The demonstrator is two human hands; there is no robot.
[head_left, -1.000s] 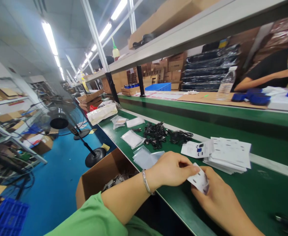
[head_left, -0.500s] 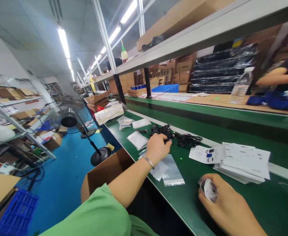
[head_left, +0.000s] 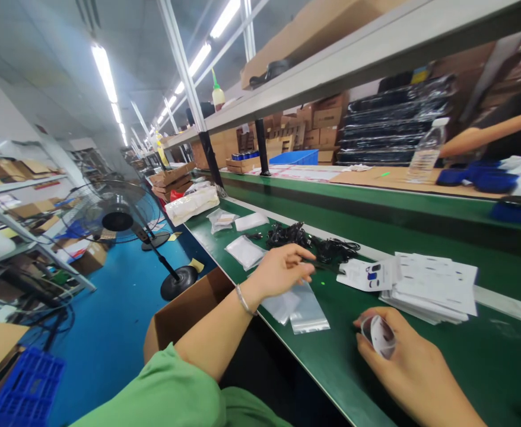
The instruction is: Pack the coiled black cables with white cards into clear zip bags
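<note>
My left hand is just in front of a pile of black cables on the green bench. A dark, blurred cable trails to the right from its pinched fingertips. Flat clear zip bags lie below that hand, partly under the wrist. My right hand is curled around a clear plastic bag whose mouth gapes towards me, with white printed paper inside. Behind it rests a stack of white printed leaflets.
White packets lie on the left of the bench. An open cardboard box stands beside the bench edge, near a floor fan. Across the bench are a plastic bottle, blue items and another person's arm.
My left hand has lifted from the cable pile and come slightly towards me, a cable trailing from it. My right hand keeps the bag nearly in place. The other person's arm has reached further left.
</note>
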